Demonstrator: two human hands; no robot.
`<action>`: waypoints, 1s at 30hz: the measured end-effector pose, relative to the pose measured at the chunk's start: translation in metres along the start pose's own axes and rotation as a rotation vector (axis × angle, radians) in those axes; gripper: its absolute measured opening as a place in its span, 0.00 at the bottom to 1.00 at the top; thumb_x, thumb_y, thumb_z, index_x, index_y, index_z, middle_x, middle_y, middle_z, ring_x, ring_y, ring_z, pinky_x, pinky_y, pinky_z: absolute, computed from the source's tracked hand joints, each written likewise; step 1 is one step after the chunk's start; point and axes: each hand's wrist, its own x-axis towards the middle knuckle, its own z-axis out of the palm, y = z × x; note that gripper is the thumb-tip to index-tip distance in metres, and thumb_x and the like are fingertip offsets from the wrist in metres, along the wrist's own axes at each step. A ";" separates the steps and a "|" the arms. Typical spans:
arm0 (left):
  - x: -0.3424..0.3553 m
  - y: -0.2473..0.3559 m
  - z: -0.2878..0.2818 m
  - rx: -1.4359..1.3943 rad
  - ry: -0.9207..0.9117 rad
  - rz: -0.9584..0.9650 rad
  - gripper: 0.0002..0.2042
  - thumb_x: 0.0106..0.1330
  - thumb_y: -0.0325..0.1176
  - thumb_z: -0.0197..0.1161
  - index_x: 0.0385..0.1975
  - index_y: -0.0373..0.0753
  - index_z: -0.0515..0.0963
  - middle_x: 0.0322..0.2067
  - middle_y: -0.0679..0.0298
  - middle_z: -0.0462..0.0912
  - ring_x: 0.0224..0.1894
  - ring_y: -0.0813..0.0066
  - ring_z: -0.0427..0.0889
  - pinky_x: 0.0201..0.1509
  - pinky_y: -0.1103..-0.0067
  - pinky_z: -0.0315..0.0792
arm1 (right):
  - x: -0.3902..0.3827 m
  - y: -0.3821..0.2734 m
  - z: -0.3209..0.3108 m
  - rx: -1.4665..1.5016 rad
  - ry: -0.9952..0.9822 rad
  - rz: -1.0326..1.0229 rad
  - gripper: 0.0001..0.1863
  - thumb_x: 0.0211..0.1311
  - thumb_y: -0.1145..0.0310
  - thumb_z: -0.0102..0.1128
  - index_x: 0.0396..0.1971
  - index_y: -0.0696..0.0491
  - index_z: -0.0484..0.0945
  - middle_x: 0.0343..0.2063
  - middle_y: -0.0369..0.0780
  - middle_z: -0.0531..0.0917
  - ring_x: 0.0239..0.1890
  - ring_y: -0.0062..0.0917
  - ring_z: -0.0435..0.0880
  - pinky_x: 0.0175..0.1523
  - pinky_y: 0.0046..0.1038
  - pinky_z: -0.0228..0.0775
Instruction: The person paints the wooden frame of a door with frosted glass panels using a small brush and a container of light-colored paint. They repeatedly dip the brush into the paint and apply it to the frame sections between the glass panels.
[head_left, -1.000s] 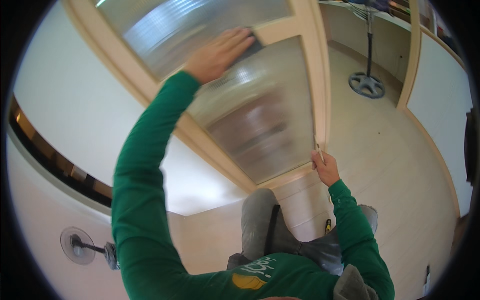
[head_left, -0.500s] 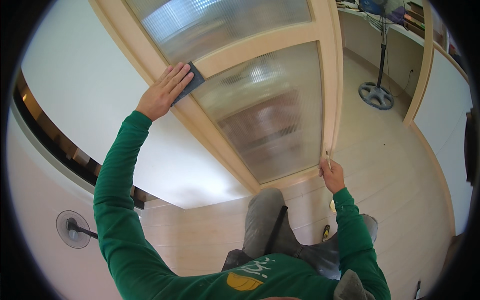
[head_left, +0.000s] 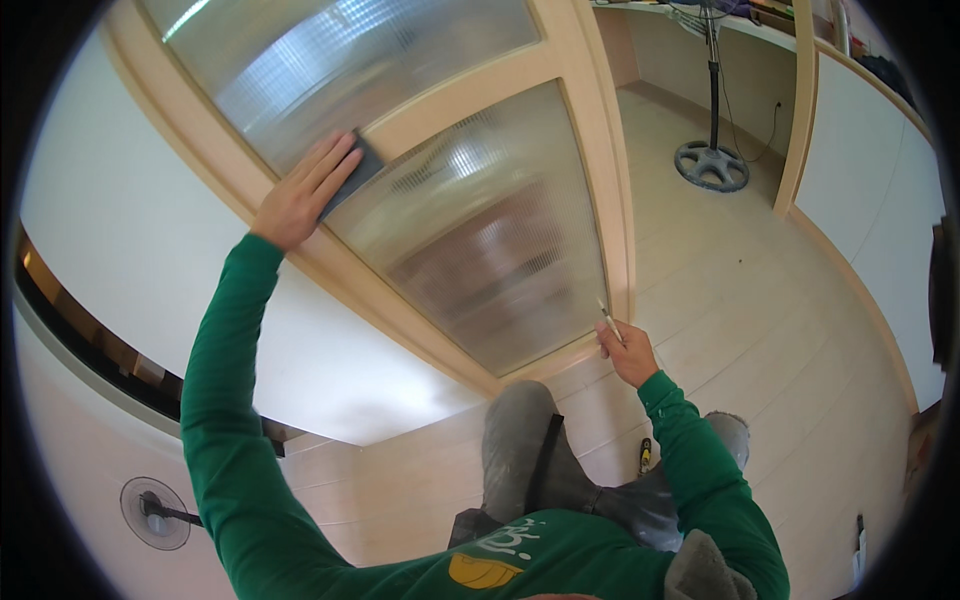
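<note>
My left hand [head_left: 298,197] has its fingers stretched over a dark grey flat pad [head_left: 357,165], pressed on the left upright of a light wooden door frame [head_left: 455,118] where the middle rail meets it. The frame holds two ribbed translucent panes [head_left: 480,250]. My right hand [head_left: 628,352] grips a slim, pale-handled tool [head_left: 610,322], perhaps a small brush, its tip by the lower pane's right edge near the bottom corner.
A white panel [head_left: 120,220] stands left of the door. At right are a stand's round base [head_left: 711,166] under a counter and a white partition [head_left: 865,200]. A yellow-black tool [head_left: 645,456] lies on the floor [head_left: 740,300] beside my foot. A fan [head_left: 153,512] shows at lower left.
My left hand has moved with the pad leftward and down from the middle rail onto the left upright. My right hand has shifted only slightly, still gripping the slim tool.
</note>
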 end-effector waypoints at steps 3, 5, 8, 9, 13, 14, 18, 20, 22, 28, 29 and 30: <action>0.003 -0.002 0.000 0.038 -0.041 0.008 0.34 0.67 0.21 0.54 0.76 0.39 0.59 0.77 0.54 0.57 0.79 0.54 0.56 0.81 0.64 0.57 | 0.003 -0.003 0.001 0.005 0.009 -0.054 0.28 0.76 0.46 0.55 0.27 0.58 0.79 0.18 0.36 0.78 0.23 0.20 0.76 0.31 0.27 0.68; 0.046 0.002 0.006 0.008 -0.008 0.033 0.34 0.67 0.22 0.54 0.76 0.38 0.58 0.77 0.54 0.57 0.78 0.53 0.57 0.81 0.64 0.56 | 0.006 -0.011 0.005 0.030 0.006 -0.053 0.28 0.76 0.46 0.55 0.27 0.58 0.79 0.18 0.36 0.78 0.23 0.20 0.76 0.31 0.27 0.68; 0.149 0.018 0.028 -0.054 0.157 0.114 0.34 0.67 0.22 0.54 0.75 0.37 0.58 0.76 0.53 0.59 0.77 0.53 0.58 0.82 0.64 0.56 | 0.011 -0.012 0.010 0.083 0.001 -0.067 0.28 0.76 0.46 0.55 0.27 0.58 0.78 0.18 0.36 0.78 0.23 0.20 0.76 0.31 0.27 0.68; 0.183 0.026 0.032 -0.037 0.181 0.118 0.33 0.67 0.21 0.54 0.75 0.37 0.59 0.76 0.54 0.59 0.77 0.53 0.58 0.82 0.65 0.55 | 0.013 -0.011 0.009 0.100 -0.007 -0.077 0.28 0.76 0.46 0.55 0.27 0.58 0.78 0.18 0.36 0.78 0.23 0.20 0.77 0.31 0.28 0.68; 0.240 0.033 0.039 -0.069 0.270 0.137 0.34 0.65 0.19 0.54 0.74 0.39 0.60 0.75 0.55 0.60 0.77 0.55 0.59 0.82 0.65 0.55 | 0.015 -0.014 0.005 0.034 0.010 -0.071 0.28 0.76 0.46 0.55 0.27 0.58 0.79 0.18 0.37 0.78 0.23 0.21 0.77 0.31 0.28 0.68; 0.226 0.030 0.039 -0.082 0.249 0.113 0.34 0.65 0.19 0.54 0.75 0.39 0.60 0.75 0.55 0.60 0.77 0.55 0.59 0.82 0.65 0.55 | 0.013 -0.017 0.003 0.024 0.018 -0.069 0.28 0.76 0.46 0.55 0.27 0.58 0.79 0.18 0.37 0.78 0.23 0.21 0.77 0.31 0.28 0.68; 0.119 0.020 0.028 -0.113 0.156 0.037 0.37 0.61 0.15 0.55 0.75 0.39 0.60 0.76 0.54 0.59 0.78 0.54 0.57 0.81 0.63 0.56 | 0.011 -0.009 -0.013 0.022 0.058 -0.052 0.29 0.76 0.45 0.55 0.26 0.58 0.79 0.18 0.37 0.78 0.23 0.21 0.77 0.31 0.28 0.68; 0.056 0.016 0.009 -0.102 0.051 -0.025 0.36 0.61 0.15 0.56 0.74 0.38 0.62 0.76 0.53 0.60 0.78 0.54 0.57 0.81 0.62 0.56 | 0.008 -0.017 -0.016 0.019 0.053 -0.053 0.29 0.76 0.45 0.55 0.26 0.58 0.79 0.18 0.37 0.78 0.23 0.22 0.77 0.31 0.29 0.68; 0.005 0.011 -0.015 -0.069 -0.012 -0.075 0.34 0.61 0.15 0.56 0.72 0.36 0.66 0.74 0.52 0.63 0.77 0.52 0.61 0.81 0.61 0.57 | 0.008 -0.022 -0.013 0.030 0.063 -0.107 0.29 0.76 0.45 0.55 0.26 0.57 0.79 0.18 0.37 0.79 0.22 0.21 0.75 0.30 0.28 0.67; -0.004 0.162 -0.003 -0.531 0.044 -0.055 0.33 0.57 0.18 0.58 0.68 0.35 0.70 0.71 0.49 0.68 0.76 0.51 0.63 0.80 0.59 0.57 | 0.000 -0.056 0.015 0.561 -0.055 -0.043 0.22 0.77 0.50 0.57 0.40 0.56 0.81 0.20 0.33 0.78 0.18 0.13 0.70 0.23 0.20 0.59; 0.009 0.205 0.003 -0.600 0.037 -0.023 0.32 0.58 0.20 0.58 0.68 0.35 0.70 0.71 0.49 0.68 0.76 0.51 0.63 0.80 0.58 0.56 | -0.009 -0.071 0.022 0.640 -0.106 -0.023 0.20 0.76 0.51 0.58 0.44 0.56 0.81 0.20 0.32 0.77 0.17 0.12 0.69 0.22 0.19 0.58; 0.021 0.244 0.013 -0.642 0.040 0.006 0.31 0.59 0.21 0.58 0.67 0.35 0.70 0.71 0.48 0.68 0.76 0.50 0.62 0.80 0.57 0.55 | -0.016 -0.077 0.024 0.706 -0.153 0.000 0.20 0.76 0.53 0.59 0.49 0.56 0.80 0.20 0.31 0.76 0.17 0.11 0.69 0.21 0.17 0.56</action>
